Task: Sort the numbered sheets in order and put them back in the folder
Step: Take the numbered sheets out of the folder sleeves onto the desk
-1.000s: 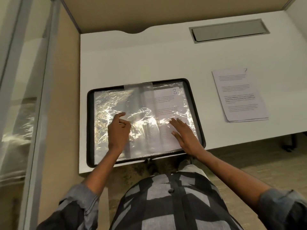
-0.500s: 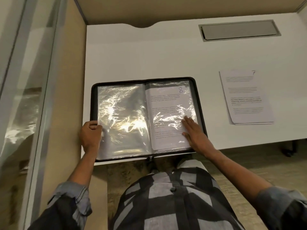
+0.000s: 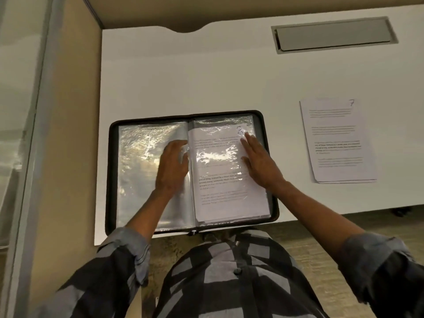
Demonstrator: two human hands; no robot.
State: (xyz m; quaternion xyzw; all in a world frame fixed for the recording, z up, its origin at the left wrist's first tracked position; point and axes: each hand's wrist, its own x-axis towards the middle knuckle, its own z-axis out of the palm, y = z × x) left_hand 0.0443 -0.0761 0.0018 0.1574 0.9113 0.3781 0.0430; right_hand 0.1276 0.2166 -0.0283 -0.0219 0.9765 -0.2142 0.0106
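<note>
Step in hand, as judged: sheet 8 (image 3: pixel 220 193) is being dealt with in the right sleeve of the folder (image 3: pixel 112 180). The folder is laid open, spine running away from the person. Sheet 8 is set portrait, long axis along the spine, number at the far right corner. The right hand (image 3: pixel 259 161) is pressed flat on it, fingers straight, nothing held. The left hand (image 3: pixel 172 168) is laid on the left sleeve at the spine; a pinch cannot be told. The stack topped by 7 (image 3: pixel 337 138) is parked right of the folder, well apart. Next, probably: the sleeve mouth has to be held apart before anything is slid
</note>
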